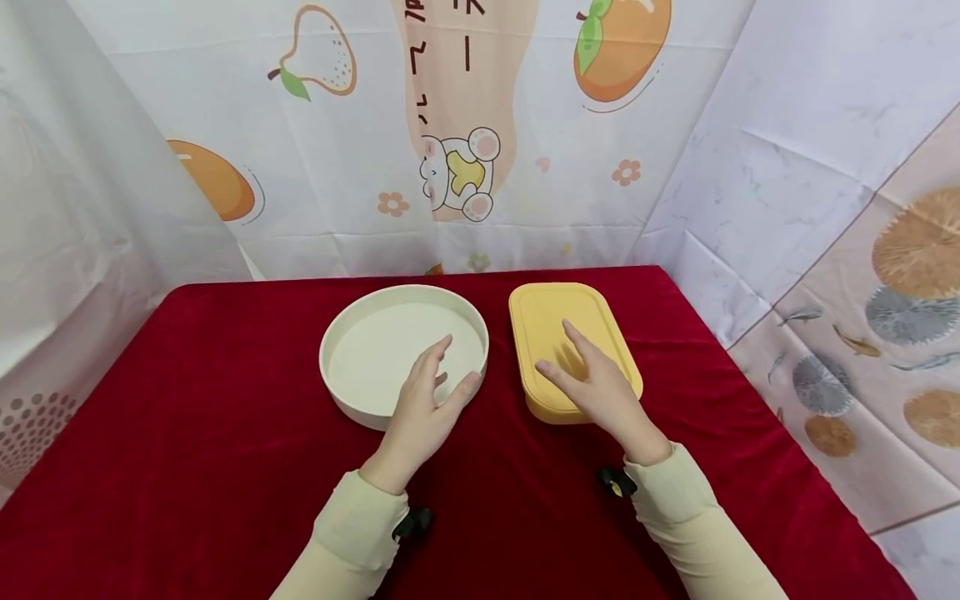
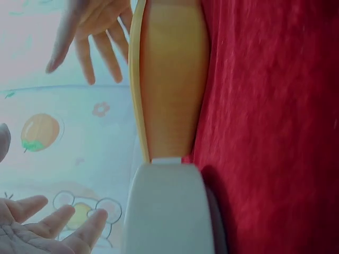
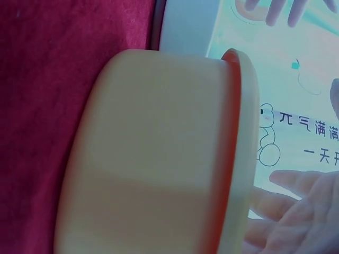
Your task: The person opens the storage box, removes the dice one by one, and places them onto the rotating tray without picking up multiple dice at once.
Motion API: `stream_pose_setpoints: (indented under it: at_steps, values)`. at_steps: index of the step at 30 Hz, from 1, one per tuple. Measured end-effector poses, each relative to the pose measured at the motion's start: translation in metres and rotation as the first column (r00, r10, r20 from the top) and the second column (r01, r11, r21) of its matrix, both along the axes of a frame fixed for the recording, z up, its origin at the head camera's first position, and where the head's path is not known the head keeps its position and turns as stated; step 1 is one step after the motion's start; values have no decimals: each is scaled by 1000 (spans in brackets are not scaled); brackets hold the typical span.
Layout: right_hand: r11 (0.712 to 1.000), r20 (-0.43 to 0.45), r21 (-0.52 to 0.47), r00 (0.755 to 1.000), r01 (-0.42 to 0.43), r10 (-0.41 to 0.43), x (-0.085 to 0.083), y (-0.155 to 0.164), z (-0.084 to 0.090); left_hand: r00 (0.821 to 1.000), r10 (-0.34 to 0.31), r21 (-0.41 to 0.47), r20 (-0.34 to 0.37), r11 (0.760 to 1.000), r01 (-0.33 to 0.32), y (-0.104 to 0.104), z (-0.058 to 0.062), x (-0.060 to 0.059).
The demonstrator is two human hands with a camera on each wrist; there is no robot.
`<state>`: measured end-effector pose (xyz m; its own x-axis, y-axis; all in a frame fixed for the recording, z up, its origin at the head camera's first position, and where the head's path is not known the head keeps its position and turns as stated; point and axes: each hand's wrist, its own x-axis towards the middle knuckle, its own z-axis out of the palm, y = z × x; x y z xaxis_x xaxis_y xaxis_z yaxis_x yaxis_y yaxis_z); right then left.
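A round, shallow cream tray lies on the table to the left of a yellow lidded box, whose lid is on. My left hand hovers over the tray's near right rim, fingers extended and thumb apart, holding nothing. Above the box's near part is my right hand, its fingers spread and nothing in it. The left wrist view shows the box's side beyond the tray's wall. In the right wrist view, the box's side wall fills the middle, with the right hand's fingers beside the lid edge.
Red velvet cloth covers the table. A white curtain printed with fruit and a cartoon animal hangs behind it. More patterned curtain stands along the right side, and pale sheeting along the left.
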<state>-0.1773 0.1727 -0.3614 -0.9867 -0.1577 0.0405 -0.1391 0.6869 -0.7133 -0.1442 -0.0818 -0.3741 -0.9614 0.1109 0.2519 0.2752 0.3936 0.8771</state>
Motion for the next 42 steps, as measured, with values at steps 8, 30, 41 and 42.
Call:
stream_pose_setpoints:
  at_steps: [8, 30, 41, 42]
  values:
    - [999, -21, 41, 1000, 13, -12, 8, -4, 2, 992, -60, -44, 107, 997, 65, 17, -6, 6]
    - [987, -115, 160, 993, 31, -12, 16, -2, -1, 966, -147, -40, 212, 987, 159, 52, -30, -5]
    - [965, -227, 261, 973, 17, 45, 16, -5, -5, 964, -157, 3, 214, 987, 160, 60, -33, -12]
    - [960, -240, 278, 970, 18, 51, 16, -6, -5, 964, -159, 6, 211, 987, 161, 61, -33, -13]
